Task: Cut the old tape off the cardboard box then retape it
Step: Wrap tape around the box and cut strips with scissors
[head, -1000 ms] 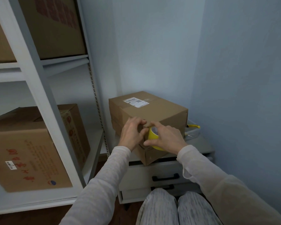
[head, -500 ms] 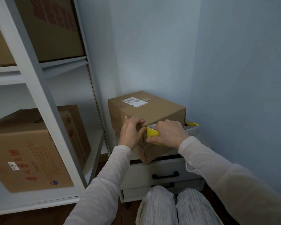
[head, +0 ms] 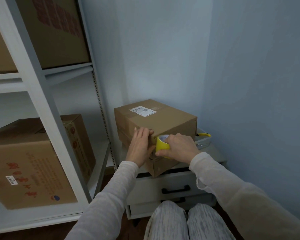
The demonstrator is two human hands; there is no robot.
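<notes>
Cardboard box (head: 164,122) closed; left hand (head: 140,146) pressed flat on it, right hand (head: 179,147) gripping yellow tape roll (head: 161,144)

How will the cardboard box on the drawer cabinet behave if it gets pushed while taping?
The cardboard box seems to overhang the drawer cabinet at its near corner, so a pull forward could tip it. Its flat walls look stiff. The left hand pressed on it likely steadies it.

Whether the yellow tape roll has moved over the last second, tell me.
Yes. The yellow tape roll has risen slightly along the cardboard box, toward its top edge.
</notes>
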